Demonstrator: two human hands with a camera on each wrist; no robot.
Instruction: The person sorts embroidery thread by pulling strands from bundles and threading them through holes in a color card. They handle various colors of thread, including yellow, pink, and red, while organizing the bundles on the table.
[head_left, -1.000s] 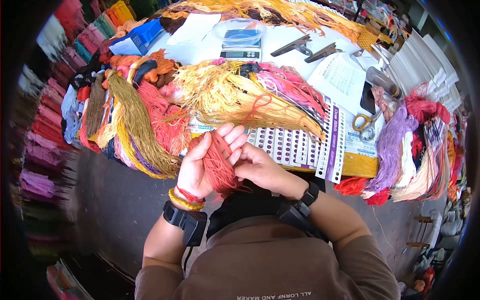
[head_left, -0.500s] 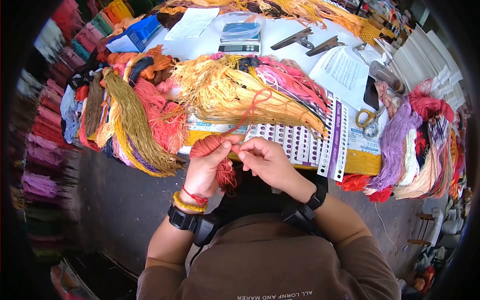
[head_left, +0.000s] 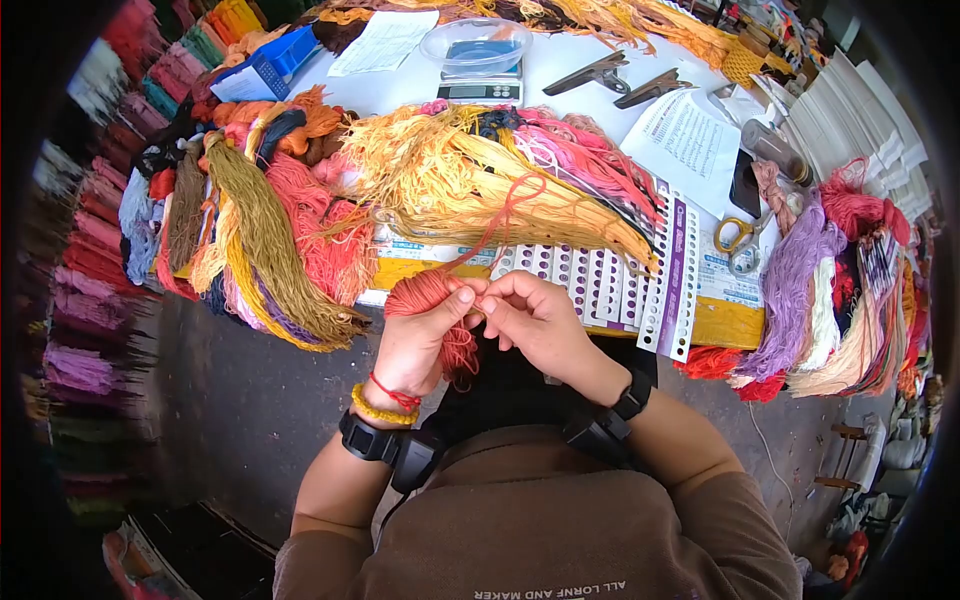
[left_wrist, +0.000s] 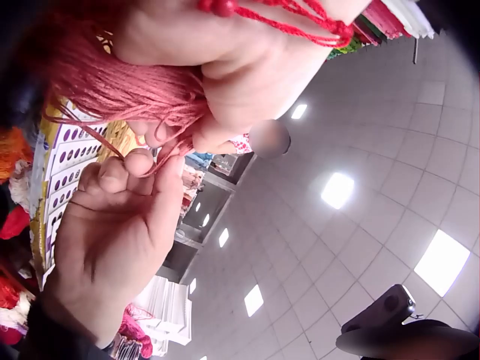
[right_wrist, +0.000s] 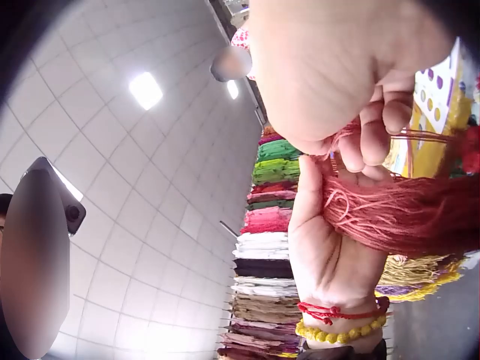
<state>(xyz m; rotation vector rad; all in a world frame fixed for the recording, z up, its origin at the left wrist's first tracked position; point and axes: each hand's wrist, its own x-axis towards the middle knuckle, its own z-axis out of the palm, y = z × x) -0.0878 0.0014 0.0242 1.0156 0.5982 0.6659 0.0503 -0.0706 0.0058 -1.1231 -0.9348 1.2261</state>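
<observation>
In the head view my left hand (head_left: 412, 348) grips a skein of dusty-red embroidery thread (head_left: 412, 292) in front of the table's near edge, and its loose ends hang below the palm. My right hand (head_left: 548, 325) meets it at the fingertips, pinching a strand of that thread. The right wrist view shows the skein (right_wrist: 409, 214) fanned across the left palm, with the right fingers curled over strands at its end. From the left wrist view, a strand (left_wrist: 105, 139) runs over the right fingertips. A looped length of the red thread (head_left: 508, 205) stretches onto the yellow thread pile.
Yellow and peach thread (head_left: 430, 170) is heaped on the table, with an olive skein (head_left: 255, 235) at left. Punched cards (head_left: 668, 285) lie along the front edge. Scissors (head_left: 738, 240), clips (head_left: 590, 75), a scale (head_left: 480, 92) and a purple skein (head_left: 797, 260) are farther off.
The left hand has turned from palm up to gripping the skein with its thumb on top. The right hand shifted from the skein's lower end to the strands at the left thumb.
</observation>
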